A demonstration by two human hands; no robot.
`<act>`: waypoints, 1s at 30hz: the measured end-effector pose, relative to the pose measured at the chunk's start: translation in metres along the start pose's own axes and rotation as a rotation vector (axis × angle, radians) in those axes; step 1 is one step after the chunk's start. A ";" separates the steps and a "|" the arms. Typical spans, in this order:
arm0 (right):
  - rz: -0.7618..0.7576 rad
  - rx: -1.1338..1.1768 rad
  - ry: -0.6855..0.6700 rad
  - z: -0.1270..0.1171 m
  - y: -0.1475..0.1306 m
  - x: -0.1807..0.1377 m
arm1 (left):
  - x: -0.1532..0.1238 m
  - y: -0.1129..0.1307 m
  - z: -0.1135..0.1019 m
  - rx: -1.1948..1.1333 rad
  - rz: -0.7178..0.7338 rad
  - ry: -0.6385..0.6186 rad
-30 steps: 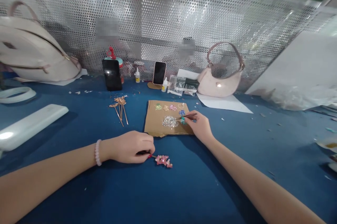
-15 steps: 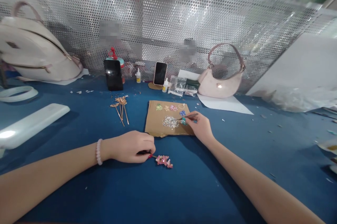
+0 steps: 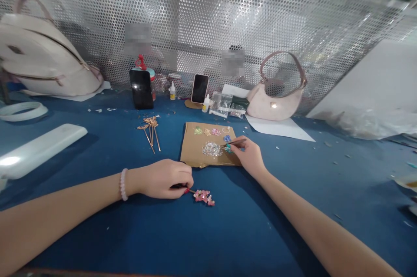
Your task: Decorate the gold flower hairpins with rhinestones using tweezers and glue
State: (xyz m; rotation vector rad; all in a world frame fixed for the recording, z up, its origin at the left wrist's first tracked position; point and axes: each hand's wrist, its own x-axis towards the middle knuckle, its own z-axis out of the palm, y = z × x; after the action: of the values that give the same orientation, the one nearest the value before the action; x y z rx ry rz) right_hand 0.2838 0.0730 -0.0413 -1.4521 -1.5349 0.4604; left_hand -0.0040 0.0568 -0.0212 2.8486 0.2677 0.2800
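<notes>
My left hand (image 3: pixel 169 179) is closed around the stem of a hairpin with a pink flower cluster (image 3: pixel 203 197) at its end, low over the blue table. Between the fingers of my right hand (image 3: pixel 249 155) is a pair of tweezers (image 3: pixel 235 142), its tips at the right edge of a pile of clear rhinestones (image 3: pixel 212 149). That pile lies on a piece of cardboard (image 3: pixel 192 158). Small heaps of green (image 3: pixel 197 130), pink (image 3: pixel 216 131) and blue stones (image 3: pixel 227 138) are also on it. Whether the tips hold a stone is too small to tell.
Several gold hairpins (image 3: pixel 151 131) lie left of the cardboard. Behind stand two phones, glue bottles (image 3: pixel 172 91) and small plastic bags (image 3: pixel 221 104). A white handbag (image 3: pixel 276 102) is at back right, a backpack (image 3: pixel 48 60) and a long white lamp-like bar (image 3: pixel 42 149) at left.
The view has shifted slightly. Both hands keep their grips, and the tweezer tips stay at the edge of the clear rhinestones.
</notes>
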 end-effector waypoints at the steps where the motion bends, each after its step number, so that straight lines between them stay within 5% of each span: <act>1: 0.000 0.002 -0.002 0.000 0.000 0.000 | 0.000 0.000 0.000 0.001 0.000 0.000; 20: 0.034 0.043 0.004 -0.003 0.003 0.000 | -0.001 0.001 -0.001 0.019 0.008 0.006; 30: -0.008 0.079 -0.056 -0.005 -0.025 -0.030 | -0.003 -0.002 -0.004 0.053 -0.001 0.029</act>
State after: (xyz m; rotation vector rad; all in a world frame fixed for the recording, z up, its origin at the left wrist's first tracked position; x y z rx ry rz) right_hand 0.2694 0.0381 -0.0306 -1.3821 -1.5487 0.5544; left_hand -0.0079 0.0592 -0.0183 2.8982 0.2869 0.3183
